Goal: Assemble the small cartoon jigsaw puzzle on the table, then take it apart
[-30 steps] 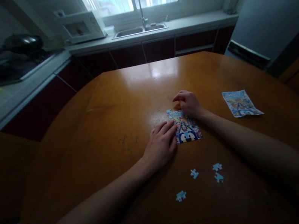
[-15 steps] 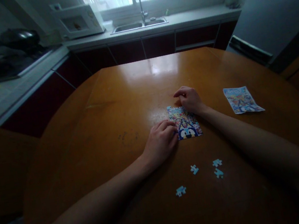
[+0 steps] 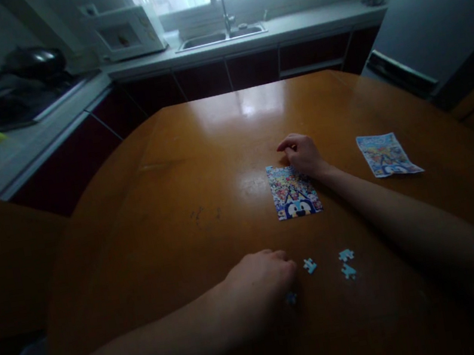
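apparently left hand (image 3: 261,279) over puzzle piece (image 3: 291,298)

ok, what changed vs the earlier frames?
Left hand left the puzzle and came back toward the wearer, now partly covering the nearest loose piece; can't tell if gripped. Unchanged: right hand at the puzzle's far right corner, three other pieces, printed sheet.
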Demonstrator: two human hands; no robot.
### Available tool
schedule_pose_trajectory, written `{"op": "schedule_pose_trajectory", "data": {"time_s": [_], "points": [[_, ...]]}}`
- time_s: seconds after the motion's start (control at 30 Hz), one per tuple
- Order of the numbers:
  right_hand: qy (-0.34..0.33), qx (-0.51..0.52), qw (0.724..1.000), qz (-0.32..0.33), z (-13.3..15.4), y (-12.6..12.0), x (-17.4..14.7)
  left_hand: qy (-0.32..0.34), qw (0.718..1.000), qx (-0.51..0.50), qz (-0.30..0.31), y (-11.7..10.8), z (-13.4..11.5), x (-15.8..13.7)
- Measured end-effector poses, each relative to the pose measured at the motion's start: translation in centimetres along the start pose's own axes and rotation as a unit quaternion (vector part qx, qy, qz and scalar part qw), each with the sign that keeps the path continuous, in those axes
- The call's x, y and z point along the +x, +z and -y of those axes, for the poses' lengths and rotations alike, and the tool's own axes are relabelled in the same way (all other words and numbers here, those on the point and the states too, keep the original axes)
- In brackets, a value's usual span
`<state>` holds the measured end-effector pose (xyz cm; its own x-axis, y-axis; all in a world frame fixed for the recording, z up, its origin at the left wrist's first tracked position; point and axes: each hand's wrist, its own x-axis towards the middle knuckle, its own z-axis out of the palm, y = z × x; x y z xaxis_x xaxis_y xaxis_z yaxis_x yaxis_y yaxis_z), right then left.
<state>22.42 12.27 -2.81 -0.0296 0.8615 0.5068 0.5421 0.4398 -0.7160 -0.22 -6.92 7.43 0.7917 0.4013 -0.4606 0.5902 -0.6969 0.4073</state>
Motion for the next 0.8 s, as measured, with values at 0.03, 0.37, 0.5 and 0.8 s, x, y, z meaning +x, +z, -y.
{"op": "schedule_pose_trajectory", "data": {"time_s": [0.03,0.37,0.5,0.8], "points": [[-0.001,0.0,1.0,-0.002,0.0,0.0,0.0,0.002,1.0,-0.004,0.001,0.2,0.0,0.2],[0.007,-0.004,1.0,0.001,-0.3,0.1,0.0,0.095,0.992,0.076,-0.038,0.3,-0.4,0.0],[0.017,-0.004,1.0,0.005,0.1,0.0,0.0,0.161,0.985,0.057,-0.023,-0.7,0.6,0.2],[-0.028,0.041,0.999,0.013,0.8,-0.1,-0.2,0.029,0.863,-0.231,-0.449,-2.2,10.4,5.9]]}}
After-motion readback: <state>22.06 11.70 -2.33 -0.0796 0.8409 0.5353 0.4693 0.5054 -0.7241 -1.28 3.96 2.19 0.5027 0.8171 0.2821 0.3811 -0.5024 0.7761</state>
